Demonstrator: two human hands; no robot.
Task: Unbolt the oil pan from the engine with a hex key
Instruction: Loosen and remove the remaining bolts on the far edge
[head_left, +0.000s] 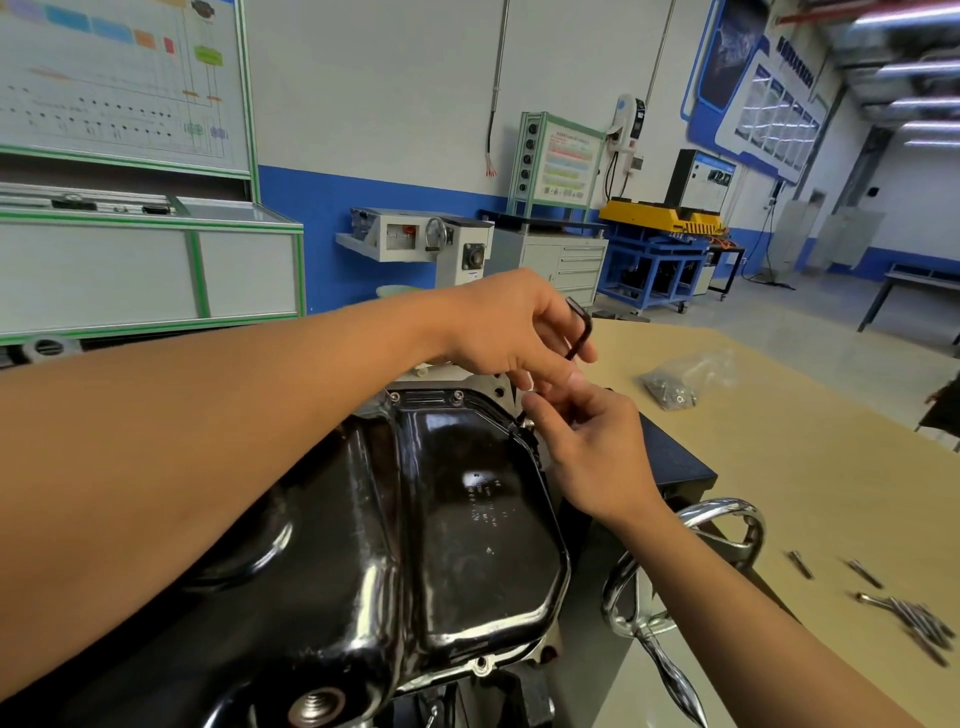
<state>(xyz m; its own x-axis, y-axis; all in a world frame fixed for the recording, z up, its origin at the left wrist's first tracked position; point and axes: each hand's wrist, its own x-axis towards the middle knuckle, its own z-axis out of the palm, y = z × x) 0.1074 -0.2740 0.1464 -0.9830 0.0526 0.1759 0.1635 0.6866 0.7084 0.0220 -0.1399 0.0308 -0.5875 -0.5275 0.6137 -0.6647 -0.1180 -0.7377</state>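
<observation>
A glossy black oil pan (467, 519) sits on top of the engine and fills the lower centre of the head view. Two bolts (457, 396) show on its far rim. My left hand (509, 327) reaches across the pan and holds a black L-shaped hex key (581, 327) above the far right corner. Just below it, my right hand (592, 441) has its fingertips pinched at a bolt on the pan's far right rim (522, 423); the bolt itself is mostly hidden.
A chrome handwheel (727, 525) stands right of the engine. The tan workbench (810, 447) carries a clear bag of fasteners (675, 389) and several loose bolts (904, 613) near its right edge. A threaded drain hole (317, 706) shows at the pan's near side.
</observation>
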